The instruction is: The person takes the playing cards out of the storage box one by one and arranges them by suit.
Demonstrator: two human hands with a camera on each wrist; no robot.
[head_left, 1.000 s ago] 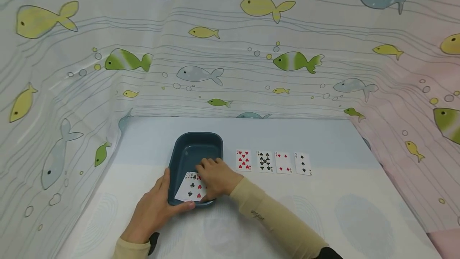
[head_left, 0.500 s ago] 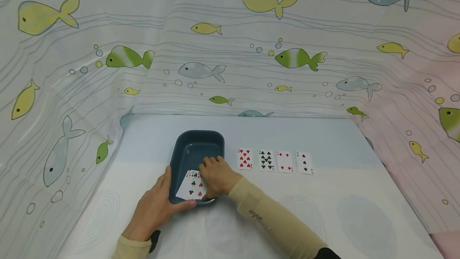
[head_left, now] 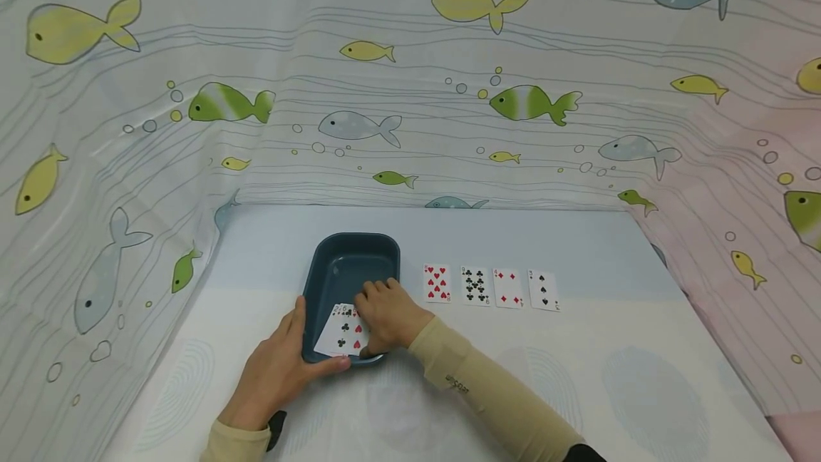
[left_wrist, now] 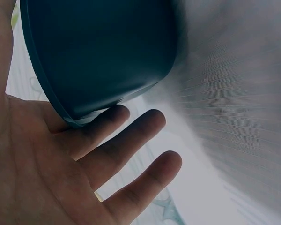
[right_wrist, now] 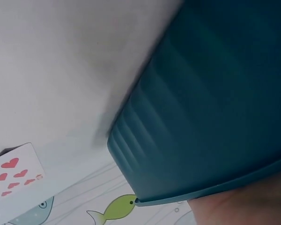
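Observation:
A dark teal oblong tray (head_left: 342,244) stands on the table. Fanned playing cards (head_left: 336,337) lie face up in its near end, with club and heart pips showing. My left hand (head_left: 272,369) braces the tray's near left corner, thumb along the front rim. In the left wrist view, the fingers (left_wrist: 131,145) are spread and nearly straight beside the tray wall (left_wrist: 103,51). My right hand (head_left: 393,316) reaches in over the right rim, fingers curled and thumb low, holding the right side of the cards. The right wrist view shows mostly the tray's outer wall (right_wrist: 187,117), which hides the fingertips.
To the right of the tray, a row of face-up cards lies on the white table (head_left: 481,391): a hearts card (head_left: 437,284), a nine of clubs (head_left: 475,286), a four of diamonds (head_left: 508,289) and a three of spades (head_left: 543,291). A fish-patterned curtain (head_left: 385,91) surrounds the table.
The head view has shifted slightly since one second ago. Both hands, the tray and the cards keep their places.

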